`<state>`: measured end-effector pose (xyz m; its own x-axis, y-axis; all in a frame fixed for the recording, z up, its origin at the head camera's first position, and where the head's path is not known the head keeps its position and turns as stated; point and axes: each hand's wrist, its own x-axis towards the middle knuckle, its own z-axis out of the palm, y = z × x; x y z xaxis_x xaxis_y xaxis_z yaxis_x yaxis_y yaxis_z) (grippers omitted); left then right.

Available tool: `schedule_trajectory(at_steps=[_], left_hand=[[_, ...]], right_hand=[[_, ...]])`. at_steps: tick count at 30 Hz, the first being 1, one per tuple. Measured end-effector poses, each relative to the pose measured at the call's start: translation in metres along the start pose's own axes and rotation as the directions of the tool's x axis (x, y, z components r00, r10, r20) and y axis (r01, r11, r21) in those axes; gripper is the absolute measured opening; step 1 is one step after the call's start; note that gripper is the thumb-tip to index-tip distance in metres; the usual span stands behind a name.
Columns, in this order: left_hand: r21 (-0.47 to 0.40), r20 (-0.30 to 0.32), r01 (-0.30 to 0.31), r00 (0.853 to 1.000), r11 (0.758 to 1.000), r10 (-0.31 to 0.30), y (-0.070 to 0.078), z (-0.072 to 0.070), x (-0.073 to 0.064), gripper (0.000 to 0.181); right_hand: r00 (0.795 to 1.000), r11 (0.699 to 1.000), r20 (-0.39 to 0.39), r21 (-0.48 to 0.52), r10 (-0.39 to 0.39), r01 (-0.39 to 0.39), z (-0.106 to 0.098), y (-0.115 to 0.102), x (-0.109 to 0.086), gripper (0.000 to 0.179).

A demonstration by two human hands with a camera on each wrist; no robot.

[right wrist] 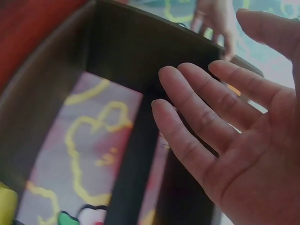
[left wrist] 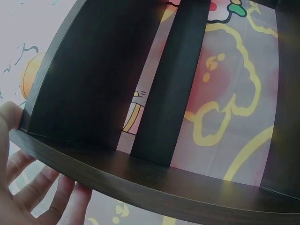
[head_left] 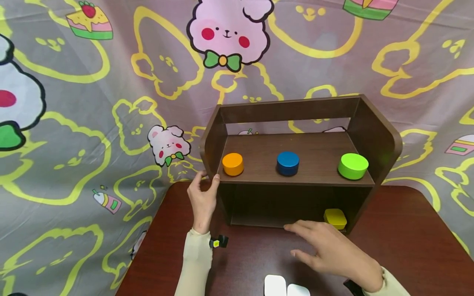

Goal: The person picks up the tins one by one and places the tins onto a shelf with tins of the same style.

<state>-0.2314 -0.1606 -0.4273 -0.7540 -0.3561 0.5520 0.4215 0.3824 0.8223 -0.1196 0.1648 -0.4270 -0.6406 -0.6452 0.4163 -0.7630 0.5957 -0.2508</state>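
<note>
A dark brown two-tier shelf (head_left: 255, 146) stands on the table in the head view. My left hand (head_left: 203, 201) grips its left side panel, thumb on the front edge by the upper board. In the left wrist view the fingers (left wrist: 58, 199) lie along the panel's outer face. On the upper board sit an orange round block (head_left: 233, 165), a blue one (head_left: 287, 164) and a bright green one (head_left: 353, 167). A yellow block (head_left: 335, 218) lies at the right of the lower tier. My right hand (head_left: 326, 248) hovers before the lower tier, fingers spread, holding nothing.
Two white rounded objects (head_left: 275, 285) lie at the front of the reddish-brown table (head_left: 166, 246), cut off by the frame's bottom edge. A patterned cloth (head_left: 74, 164) hangs behind the shelf and to the left.
</note>
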Motion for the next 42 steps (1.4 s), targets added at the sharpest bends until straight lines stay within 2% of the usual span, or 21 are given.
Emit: schedule_trajectory(at_steps=[7, 12, 15, 20, 24, 28, 32, 36, 42], left_hand=[[0.002, -0.008, -0.010, 1.000, 1.000, 0.010, -0.001, -0.001, 0.000, 0.017], [0.008, -0.010, -0.016, 1.000, 1.000, 0.016, 0.000, -0.001, 0.001, 0.017], [0.005, -0.020, -0.013, 1.000, 1.000, 0.013, -0.002, 0.000, 0.001, 0.017], [-0.002, -0.023, -0.011, 1.000, 1.000, 0.011, -0.001, 0.000, 0.002, 0.015], [0.002, -0.013, -0.005, 1.000, 1.000, 0.005, -0.001, 0.000, 0.001, 0.015], [0.004, -0.006, -0.004, 1.000, 1.000, 0.004, -0.001, 0.000, 0.000, 0.016], [0.010, 0.001, -0.007, 1.000, 1.000, 0.007, -0.001, 0.001, 0.001, 0.017], [0.011, -0.007, -0.007, 1.000, 1.000, 0.008, 0.000, 0.000, 0.000, 0.018], [0.011, -0.003, 0.000, 1.000, 1.000, 0.000, 0.001, 0.000, -0.001, 0.017]], right_hand=[[0.994, 0.997, 0.105, 0.067, 0.027, -0.034, 0.027, 0.004, -0.019, 0.042], [0.979, 0.992, 0.187, 0.083, 0.082, -0.099, 0.043, 0.005, -0.036, 0.046], [0.954, 0.983, 0.267, 0.079, 0.138, -0.164, 0.052, 0.005, -0.041, 0.052], [0.923, 0.972, 0.355, 0.124, 0.147, -0.202, 0.069, 0.008, -0.047, 0.060], [0.927, 0.972, 0.363, 0.165, 0.098, -0.167, 0.081, 0.010, -0.054, 0.068], [0.924, 0.979, 0.371, 0.132, 0.097, -0.155, 0.091, 0.008, -0.059, 0.078], [0.921, 0.984, 0.381, 0.117, 0.079, -0.133, 0.101, 0.006, -0.063, 0.072], [0.933, 0.988, 0.356, 0.121, 0.042, -0.091, 0.109, 0.006, -0.067, 0.064], [0.951, 0.989, 0.309, 0.129, 0.034, -0.077, 0.116, 0.003, -0.072, 0.056]])
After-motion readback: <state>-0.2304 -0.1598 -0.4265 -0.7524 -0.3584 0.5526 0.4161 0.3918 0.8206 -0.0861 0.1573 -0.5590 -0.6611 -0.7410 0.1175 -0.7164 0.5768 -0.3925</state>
